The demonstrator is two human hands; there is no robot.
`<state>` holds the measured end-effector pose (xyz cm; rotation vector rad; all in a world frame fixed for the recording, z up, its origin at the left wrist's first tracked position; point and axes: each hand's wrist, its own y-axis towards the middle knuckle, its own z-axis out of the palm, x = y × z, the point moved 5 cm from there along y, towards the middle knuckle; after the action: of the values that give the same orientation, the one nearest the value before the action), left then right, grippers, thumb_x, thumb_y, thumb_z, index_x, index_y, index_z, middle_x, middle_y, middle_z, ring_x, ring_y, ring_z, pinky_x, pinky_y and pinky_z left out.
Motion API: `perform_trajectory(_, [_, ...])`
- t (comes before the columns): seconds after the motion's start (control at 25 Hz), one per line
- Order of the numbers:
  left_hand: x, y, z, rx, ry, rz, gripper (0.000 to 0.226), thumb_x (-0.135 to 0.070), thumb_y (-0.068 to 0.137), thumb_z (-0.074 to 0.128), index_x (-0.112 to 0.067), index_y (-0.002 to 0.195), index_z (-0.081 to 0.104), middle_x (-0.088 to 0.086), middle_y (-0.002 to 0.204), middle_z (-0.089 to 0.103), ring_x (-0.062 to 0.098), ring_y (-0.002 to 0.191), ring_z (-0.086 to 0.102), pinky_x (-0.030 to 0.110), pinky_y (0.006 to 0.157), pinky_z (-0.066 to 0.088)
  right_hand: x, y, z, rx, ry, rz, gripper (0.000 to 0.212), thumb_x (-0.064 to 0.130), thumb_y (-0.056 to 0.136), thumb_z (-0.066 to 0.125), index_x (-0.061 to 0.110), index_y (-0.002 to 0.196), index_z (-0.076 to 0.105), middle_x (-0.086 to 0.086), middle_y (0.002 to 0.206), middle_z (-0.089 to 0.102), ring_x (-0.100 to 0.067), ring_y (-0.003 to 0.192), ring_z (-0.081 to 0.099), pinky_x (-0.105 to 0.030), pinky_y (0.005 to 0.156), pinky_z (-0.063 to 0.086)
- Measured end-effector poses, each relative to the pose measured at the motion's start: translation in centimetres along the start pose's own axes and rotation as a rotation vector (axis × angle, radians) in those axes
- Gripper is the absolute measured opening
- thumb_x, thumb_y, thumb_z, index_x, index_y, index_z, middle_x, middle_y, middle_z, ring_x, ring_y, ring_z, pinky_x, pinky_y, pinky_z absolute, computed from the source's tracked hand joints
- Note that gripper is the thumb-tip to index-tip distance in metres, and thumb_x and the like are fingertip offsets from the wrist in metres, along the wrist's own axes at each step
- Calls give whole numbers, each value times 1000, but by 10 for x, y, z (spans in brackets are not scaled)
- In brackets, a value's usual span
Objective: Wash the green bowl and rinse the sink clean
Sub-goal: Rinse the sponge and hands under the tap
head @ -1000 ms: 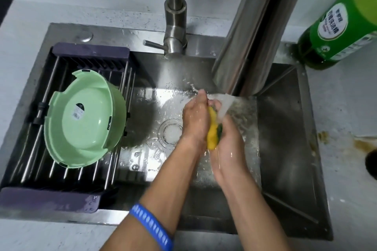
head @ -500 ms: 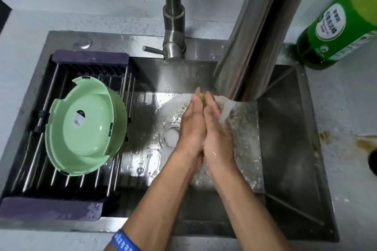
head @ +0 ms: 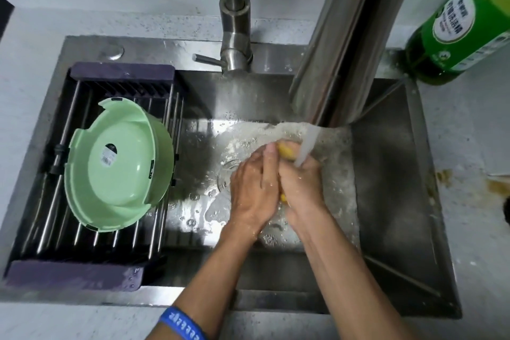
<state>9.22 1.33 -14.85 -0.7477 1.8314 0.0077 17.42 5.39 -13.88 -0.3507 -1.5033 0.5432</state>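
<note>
Left hand (head: pixel 255 190) and right hand (head: pixel 299 188) pressed together, grip squeezing one yellow sponge (head: pixel 287 149) under running water (head: pixel 305 146). Below: one steel sink (head: pixel 392 201), foamy. One green bowl (head: pixel 118 165) upturned on one drying rack (head: pixel 121 73), left side. One green bottle (head: pixel 466 22) on bench (head: pixel 474 152).

The bowl (head: pixel 118 163) is a soft mint green with a little white barcode sticker and a black dot in the middle. The rack (head: pixel 82 279) has dull purple ends and shiny steel bars. Sink (head: pixel 394 201) is brushed grey steel, worktop (head: pixel 33 47) is pale speckled grey with brownish stains on the right. Sponge (head: pixel 287 150) is bright yellow. Wristband (head: pixel 182 324) is blue with lighter markings. Bottle (head: pixel 463 22) is bright green with a white round label.
</note>
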Motion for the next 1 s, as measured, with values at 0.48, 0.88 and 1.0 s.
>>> perform_trajectory(0.48, [15, -5, -3, -213, -1053, -532, 68, -56, 103, 22, -7, 115, 69, 8, 100, 77, 21, 90, 71, 31, 77, 52, -10, 10, 17, 49, 356, 309, 11, 18, 95, 63, 9, 102, 65, -5, 76, 62, -12, 54, 53, -19, 35, 32])
perform_trajectory(0.88, [-1, -4, 1, -61, -413, -208, 66, -70, 93, 23, -32, 120, 70, -6, 119, 72, 9, 115, 64, 35, 105, 46, 3, 7, 12, -28, 71, 119, 17, 13, 87, 65, 21, 100, 57, 2, 76, 65, -12, 66, 65, -27, 59, 52])
perform_trajectory(1.0, [1, 0, -2, -48, -334, -141, 72, -70, 94, 20, -25, 128, 64, -2, 124, 70, 11, 118, 63, 42, 106, 46, 13, 2, 8, -48, -40, -48, 25, 6, 79, 75, 27, 90, 67, 11, 72, 70, -4, 65, 67, -19, 54, 51])
